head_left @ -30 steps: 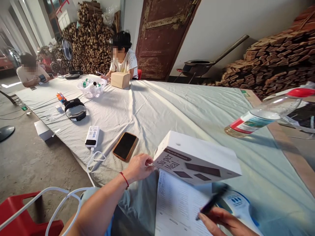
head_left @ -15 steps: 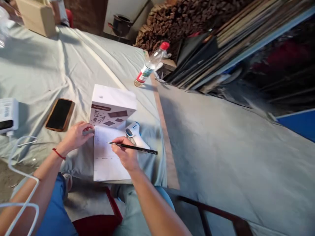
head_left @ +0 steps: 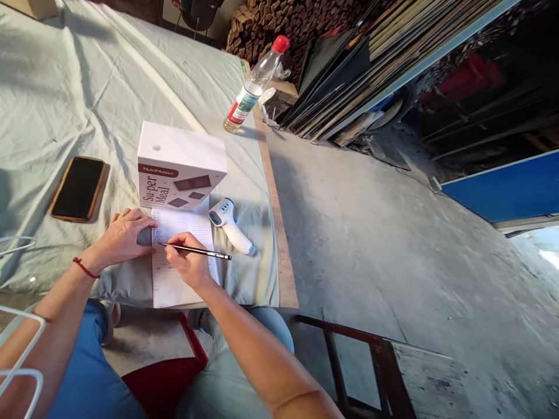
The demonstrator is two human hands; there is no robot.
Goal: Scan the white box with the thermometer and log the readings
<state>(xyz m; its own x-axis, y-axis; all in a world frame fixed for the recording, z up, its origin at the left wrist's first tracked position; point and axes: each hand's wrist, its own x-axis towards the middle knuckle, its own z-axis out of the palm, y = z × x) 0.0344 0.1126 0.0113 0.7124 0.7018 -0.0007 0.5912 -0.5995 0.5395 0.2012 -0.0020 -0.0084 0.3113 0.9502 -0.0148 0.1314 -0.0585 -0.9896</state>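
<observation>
My right hand [head_left: 190, 262] grips a black pen [head_left: 198, 251], its tip at the left part of a notebook page. The open notebook [head_left: 172, 288] lies at the table's near edge, with writing on its upper part. Thumb and fingers apart, my left hand [head_left: 126, 235] rests at the notebook's left edge and holds nothing. Just behind the page stands a white "Super Meal" box [head_left: 181, 166], hiding the notebook's far end. A white and blue infrared thermometer [head_left: 231, 226] lies right of the page.
A phone in a brown case [head_left: 78, 189] lies on the cloth-covered table [head_left: 117, 105] at left. An oil bottle with a red cap [head_left: 253, 87] stands near the right edge. White cable [head_left: 21, 355] crosses my left forearm. Stacked boards [head_left: 384, 52] lean beyond the table.
My right hand has moved the pen left across the page, nearer my left hand. My left hand's fingers lie flatter at the page edge. The whole view has shifted.
</observation>
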